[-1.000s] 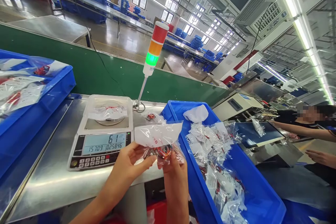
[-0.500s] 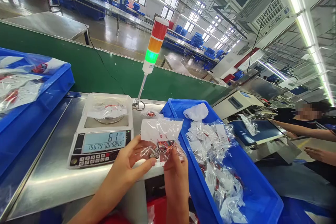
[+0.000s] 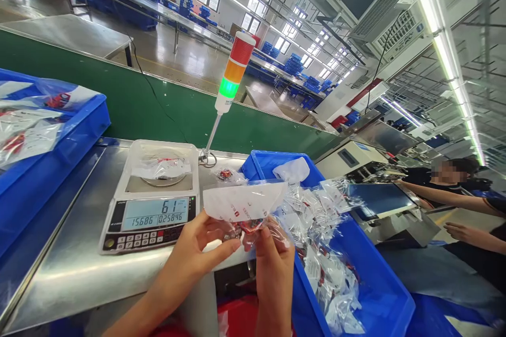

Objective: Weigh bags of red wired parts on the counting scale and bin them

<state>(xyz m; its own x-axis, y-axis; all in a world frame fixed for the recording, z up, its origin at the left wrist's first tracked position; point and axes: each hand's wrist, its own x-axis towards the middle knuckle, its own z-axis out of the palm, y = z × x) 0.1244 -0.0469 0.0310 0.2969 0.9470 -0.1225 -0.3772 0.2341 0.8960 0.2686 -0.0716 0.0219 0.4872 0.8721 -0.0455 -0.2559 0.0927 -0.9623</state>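
Observation:
Both my hands hold a clear plastic bag (image 3: 245,202) with a white printed label, just in front of the scale. A small red-and-dark item with wires shows through its lower part. My left hand (image 3: 193,253) pinches the bag's left side, and my right hand (image 3: 274,279) grips its lower right, beside the blue crate (image 3: 272,164). That crate holds several similar bags in a loose heap. A digital scale (image 3: 152,221) to my left carries a white-labelled bag in a clear cover and reads 61. A small bagged red item (image 3: 227,174) lies on the steel bench (image 3: 67,258) behind my hands.
A stack light (image 3: 235,71) on a thin pole stands behind the scale, against a green conveyor side (image 3: 138,108). Another blue crate (image 3: 51,142) of bags sits at left. A co-worker's arm (image 3: 443,192) reaches toward a blue-topped machine (image 3: 379,200) at right.
The bag has turned, its label now spreading wider and tilting toward the right. My right hand has shifted right, over the crate's edge. The view has also shifted slightly.

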